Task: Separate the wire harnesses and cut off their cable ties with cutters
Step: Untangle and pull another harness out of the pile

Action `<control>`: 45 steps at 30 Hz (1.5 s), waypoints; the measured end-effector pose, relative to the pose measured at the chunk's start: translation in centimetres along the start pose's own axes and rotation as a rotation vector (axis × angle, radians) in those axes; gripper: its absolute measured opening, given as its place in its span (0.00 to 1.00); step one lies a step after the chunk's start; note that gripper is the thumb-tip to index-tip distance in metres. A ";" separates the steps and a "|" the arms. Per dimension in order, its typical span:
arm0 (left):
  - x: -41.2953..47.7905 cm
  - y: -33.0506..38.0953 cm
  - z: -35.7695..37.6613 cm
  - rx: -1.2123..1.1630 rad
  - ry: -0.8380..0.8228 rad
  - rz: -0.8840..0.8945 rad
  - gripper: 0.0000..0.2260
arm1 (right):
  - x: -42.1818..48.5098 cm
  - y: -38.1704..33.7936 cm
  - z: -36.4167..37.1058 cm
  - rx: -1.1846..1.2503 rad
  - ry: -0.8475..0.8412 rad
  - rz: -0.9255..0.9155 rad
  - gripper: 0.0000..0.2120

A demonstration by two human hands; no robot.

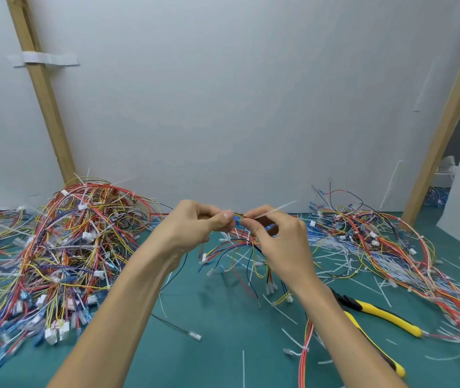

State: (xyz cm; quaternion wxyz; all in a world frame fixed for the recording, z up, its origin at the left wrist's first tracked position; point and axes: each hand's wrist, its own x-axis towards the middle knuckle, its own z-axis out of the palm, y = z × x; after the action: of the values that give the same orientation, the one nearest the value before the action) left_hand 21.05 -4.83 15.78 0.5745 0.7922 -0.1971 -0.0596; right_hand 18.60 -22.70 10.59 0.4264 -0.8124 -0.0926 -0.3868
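Note:
I hold one wire harness [234, 247] up above the green mat, its coloured wires and white connectors hanging below my hands. My left hand [195, 225] pinches the bundle near its top between thumb and fingers. My right hand [276, 233] pinches the same bundle just to the right, at a white cable tie [276, 210] whose tail sticks up to the right. The yellow-handled cutters [377, 312] lie on the mat under my right forearm, partly hidden by it.
A big heap of tangled harnesses [63, 247] fills the left of the green mat [223, 331]. Another spread of harnesses [391, 247] and several cut tie pieces [340, 264] cover the right. A white wall and two wooden posts stand behind.

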 end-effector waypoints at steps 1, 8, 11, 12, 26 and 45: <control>0.0 0.0 0.0 -0.021 0.012 0.015 0.08 | 0.0 0.0 0.1 0.005 0.002 0.009 0.06; -0.5 1.2 -0.7 -0.018 0.072 0.175 0.08 | -0.2 1.3 0.1 -0.026 0.002 0.050 0.05; -1.5 2.8 -3.1 -0.093 0.119 0.277 0.06 | -0.4 2.3 -0.1 -0.050 -0.019 0.065 0.06; -1.9 3.3 -3.9 -0.136 0.135 0.298 0.05 | -0.5 2.5 -0.1 -0.051 -0.031 0.066 0.05; -5.1 3.8 -11.9 0.439 0.340 0.166 0.08 | -0.6 2.4 -0.5 -0.145 -0.028 0.068 0.03; 0.5 -1.0 0.7 0.664 0.013 0.206 0.05 | -0.4 0.3 0.3 0.071 -0.334 0.100 0.25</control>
State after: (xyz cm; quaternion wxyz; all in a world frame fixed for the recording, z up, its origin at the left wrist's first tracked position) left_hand 21.49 -5.36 14.67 0.2898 0.9121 -0.2812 0.0712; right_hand 18.66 -22.57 9.99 0.4522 -0.8533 -0.1354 -0.2215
